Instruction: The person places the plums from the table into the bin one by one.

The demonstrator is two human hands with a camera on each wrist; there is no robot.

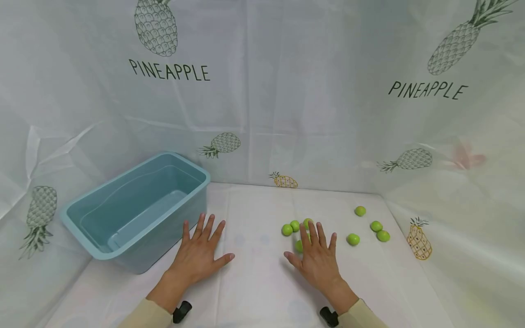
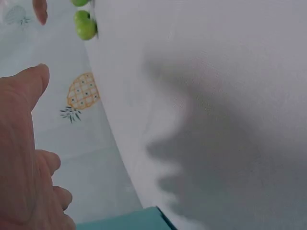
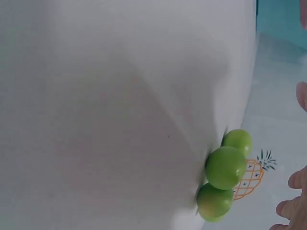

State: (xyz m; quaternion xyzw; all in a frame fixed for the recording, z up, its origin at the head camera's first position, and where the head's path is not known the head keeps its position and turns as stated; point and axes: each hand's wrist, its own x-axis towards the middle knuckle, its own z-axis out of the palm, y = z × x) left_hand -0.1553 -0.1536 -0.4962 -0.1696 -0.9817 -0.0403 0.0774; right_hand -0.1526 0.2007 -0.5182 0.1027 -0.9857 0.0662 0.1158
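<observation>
My left hand is spread palm down beside the light blue plastic bin, its fingers straight and holding nothing. My right hand is also spread and holds nothing; its fingertips overlap a loose group of small round green fruits in the head view, partly hiding some of them. That group shows closer in the right wrist view, where several green fruits sit clustered beyond the thumb. Both wrist views show a soft hand shadow on the white cloth.
Further right on the white-covered table lie a single green fruit, another near the back and a pair. White sheeting printed with pineapples hangs behind and at both sides. The bin stands at the left, with no contents showing.
</observation>
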